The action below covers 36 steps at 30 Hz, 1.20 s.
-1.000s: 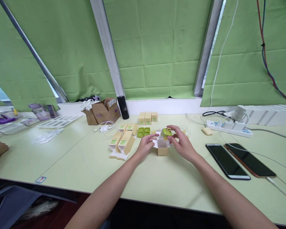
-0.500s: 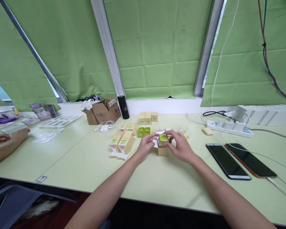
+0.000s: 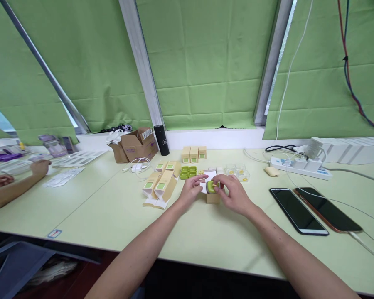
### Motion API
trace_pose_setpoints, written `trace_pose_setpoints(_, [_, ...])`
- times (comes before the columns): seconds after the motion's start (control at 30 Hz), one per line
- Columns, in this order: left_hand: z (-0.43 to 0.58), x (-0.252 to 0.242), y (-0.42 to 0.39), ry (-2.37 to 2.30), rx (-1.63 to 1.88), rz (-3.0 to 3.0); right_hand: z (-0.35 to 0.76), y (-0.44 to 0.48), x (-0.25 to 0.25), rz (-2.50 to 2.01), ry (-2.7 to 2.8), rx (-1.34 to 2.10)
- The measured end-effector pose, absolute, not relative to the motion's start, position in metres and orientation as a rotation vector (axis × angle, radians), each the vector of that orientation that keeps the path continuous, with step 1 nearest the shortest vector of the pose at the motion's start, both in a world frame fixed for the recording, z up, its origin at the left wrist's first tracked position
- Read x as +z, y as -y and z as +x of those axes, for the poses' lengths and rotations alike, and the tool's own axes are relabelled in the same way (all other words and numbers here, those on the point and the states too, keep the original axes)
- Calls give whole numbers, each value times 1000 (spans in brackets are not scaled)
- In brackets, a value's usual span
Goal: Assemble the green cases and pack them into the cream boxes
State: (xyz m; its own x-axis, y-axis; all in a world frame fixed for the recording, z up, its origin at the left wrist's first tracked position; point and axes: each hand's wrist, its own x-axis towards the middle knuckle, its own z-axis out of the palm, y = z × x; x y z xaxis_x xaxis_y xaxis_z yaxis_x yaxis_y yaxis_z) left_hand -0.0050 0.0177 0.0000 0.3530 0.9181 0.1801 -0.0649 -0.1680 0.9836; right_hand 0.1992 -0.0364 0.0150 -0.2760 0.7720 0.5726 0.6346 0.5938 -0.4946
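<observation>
A small tan carton (image 3: 212, 198) stands open on the pale green table (image 3: 205, 232), its white flaps up. My right hand (image 3: 233, 194) pinches a small green-lidded jar (image 3: 211, 185) that sits in the carton's mouth. My left hand (image 3: 190, 191) grips the carton's left side and a white flap. Just behind lie green lids (image 3: 188, 171) and clear little jars (image 3: 237, 170).
Flat tan cartons (image 3: 159, 185) lie left of my hands; closed ones (image 3: 193, 153) stand behind. A brown box (image 3: 134, 145), a black flask (image 3: 161, 140), a power strip (image 3: 299, 165) and two phones (image 3: 311, 209) are around. Another person's hands (image 3: 39, 167) work at far left.
My right hand has brought the green-lidded jar down from above the carton into its open top. The other person's hand at far left has reached further onto the table.
</observation>
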Motion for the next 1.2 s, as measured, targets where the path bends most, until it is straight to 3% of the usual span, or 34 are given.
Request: trace_pose_setpoints(1.2, [-5,-3,-18,-801,1058,1437,183,24,-2,-1241,1624,508])
